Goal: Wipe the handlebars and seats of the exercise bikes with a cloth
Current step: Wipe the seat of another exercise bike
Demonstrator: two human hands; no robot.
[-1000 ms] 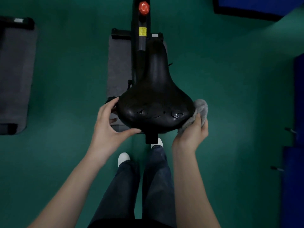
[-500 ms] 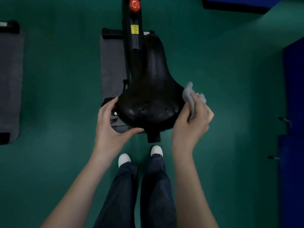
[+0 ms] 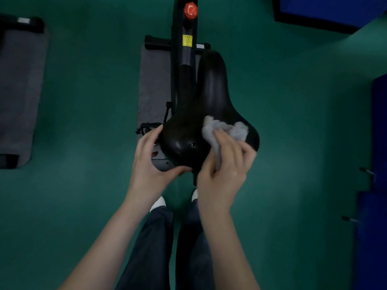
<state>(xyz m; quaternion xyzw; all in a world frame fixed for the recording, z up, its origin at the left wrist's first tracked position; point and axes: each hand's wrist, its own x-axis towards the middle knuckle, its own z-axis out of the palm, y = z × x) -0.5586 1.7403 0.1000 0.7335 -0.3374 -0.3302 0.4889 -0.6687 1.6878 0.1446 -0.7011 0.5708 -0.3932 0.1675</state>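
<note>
Green floor (image 3: 293,143) fills the head view, our only view, with a grey mat (image 3: 152,84) under the bike and blue pads at the right edge. We look straight down on the black seat (image 3: 211,91), which sits between our two hands, just ahead of our feet. Our left hand (image 3: 150,158) grips the seat's left rear edge, fingers curled over the side and thumb hooked along the back rim. Our right hand (image 3: 226,170) holds the bunched grey cloth (image 3: 222,127), fingers curled over it and pressing it onto the right rear of the seat. The seat's long axis runs directly away from us: broad end toward our body, narrow nose pointing ahead, beside the frame (image 3: 184,59) with its red knob (image 3: 190,9). From the cloth, the nose lies straight forward, so we judge the right hand is the one to stroke along that axis while the left steadies.
</note>
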